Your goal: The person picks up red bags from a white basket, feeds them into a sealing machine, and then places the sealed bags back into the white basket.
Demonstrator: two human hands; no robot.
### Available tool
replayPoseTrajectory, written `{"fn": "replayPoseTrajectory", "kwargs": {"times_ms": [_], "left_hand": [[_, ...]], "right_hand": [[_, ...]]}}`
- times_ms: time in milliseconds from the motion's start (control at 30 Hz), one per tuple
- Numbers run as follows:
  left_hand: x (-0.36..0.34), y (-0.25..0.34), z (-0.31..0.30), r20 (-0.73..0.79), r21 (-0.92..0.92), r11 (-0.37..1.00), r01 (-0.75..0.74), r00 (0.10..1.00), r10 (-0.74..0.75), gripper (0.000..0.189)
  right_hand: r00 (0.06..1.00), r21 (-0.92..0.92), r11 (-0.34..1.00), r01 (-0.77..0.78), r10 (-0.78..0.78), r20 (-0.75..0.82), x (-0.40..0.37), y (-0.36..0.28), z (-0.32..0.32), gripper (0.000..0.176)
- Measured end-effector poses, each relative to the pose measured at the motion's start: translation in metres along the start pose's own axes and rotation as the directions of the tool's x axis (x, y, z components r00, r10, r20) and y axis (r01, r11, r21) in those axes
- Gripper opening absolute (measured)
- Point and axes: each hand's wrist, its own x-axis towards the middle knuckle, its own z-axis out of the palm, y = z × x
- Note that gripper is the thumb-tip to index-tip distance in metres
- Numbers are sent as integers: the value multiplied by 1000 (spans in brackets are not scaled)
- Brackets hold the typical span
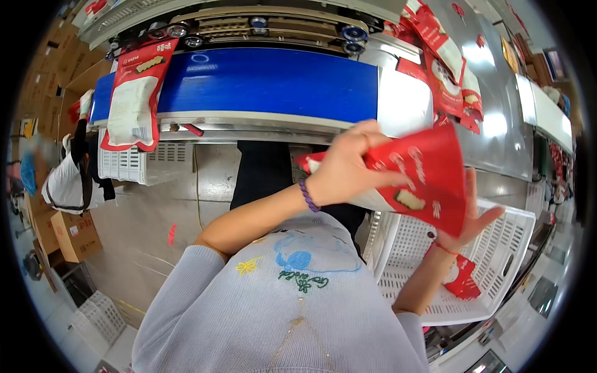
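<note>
My left hand [348, 166] grips a red printed snack bag [429, 171], its thumb lying across the bag's front. The bag is tilted in front of my body, and motion blurs its upper edge. My right hand [467, 214] is at the bag's right edge, fingers spread and partly hidden behind it; whether it presses on the bag I cannot make out. Below that hand, a white plastic basket [497, 298] holds another red bag [461, 278]. A filled red and white bag [134, 99] lies across the left end of the blue conveyor belt [267, 84].
Behind the belt runs a machine with rollers [259, 26]. Several red bags [444, 78] lie piled on the metal table [497, 102] at right. Another person [68, 180] stands at left near cardboard boxes [76, 236]. A white crate [124, 165] sits under the belt.
</note>
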Motion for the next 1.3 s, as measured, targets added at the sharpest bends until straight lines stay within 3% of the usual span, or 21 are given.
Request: {"fn": "replayPoseTrajectory", "kwargs": {"times_ms": [33,67,100,133,167,233,267,300,367,400,433,500,533,567,600,633,967,1067,1133,1233,1300], "left_hand": [[0,-3,-2,-56,-63,986,152,986,-156,46],[-1,-3,0,-61,-63,987,150,986,-154,46],[-2,-1,0,-103,-292,933,211,963,-250,39],[-3,-1,-3,-120,-508,826,244,930,-348,31],[-4,-3,-7,-125,-509,826,240,930,-347,31],[0,-5,-20,-65,-236,972,0,998,-16,26],[5,-4,-23,6,-386,920,63,998,-66,23],[11,-8,-29,7,-311,946,96,995,-99,28],[33,-25,-34,-98,-177,981,82,990,-100,35],[43,-37,-38,-162,-75,986,149,974,-160,33],[51,-29,-39,-157,-152,949,276,941,-298,23],[70,-43,-29,-277,-181,943,279,906,-321,25],[80,-49,-25,-320,-247,942,229,898,-302,25],[87,-55,-25,-332,-252,941,227,893,-304,25],[94,-52,-27,-288,-383,866,321,849,-442,24],[99,-50,-28,-224,-503,765,402,794,-565,22],[101,-70,-76,-538,-421,878,226,717,-443,23],[87,-59,-97,-596,-223,927,301,710,-374,31],[68,-65,-126,-640,174,819,547,695,-329,43],[20,-33,-155,-637,403,811,425,766,-85,25],[-3,-13,-163,-711,417,852,315,697,90,24]], "right_hand": [[995,-45,995,91,-90,37,-3,8,-4,77],[988,-463,883,79,-130,-78,-9,23,-19,66],[963,-792,611,2,-215,-163,-12,35,-28,57],[943,-656,753,-59,-173,-284,-9,44,-18,55],[945,-657,752,-58,-171,-280,1,51,-11,55],[835,-572,820,-15,-305,-458,24,57,-3,48],[860,-719,691,-80,-316,-400,29,48,-5,45],[862,-719,690,-81,-313,-398,34,38,-6,45],[888,-887,454,-82,-372,-272,48,20,-9,31],[865,-862,492,-126,-370,-338,59,14,-12,22],[867,-932,326,-161,-404,-291,72,7,-25,23],[881,-941,308,-143,-392,-263,98,3,-51,25],[888,-942,305,-139,-384,-255,108,7,-55,25],[871,-887,447,-116,-384,-307,118,11,-58,18],[855,-811,578,-89,-374,-360,126,13,-61,13],[862,-814,575,-89,-365,-352,132,13,-65,13],[922,-561,826,57,-260,-288,178,53,-54,28],[923,-587,808,45,-259,-286,185,66,-34,28],[939,-660,748,72,-273,-207,197,77,-37,24],[965,-595,804,7,-161,-206,189,83,-7,21],[951,-569,806,160,-281,-131,186,91,-18,22]]}}
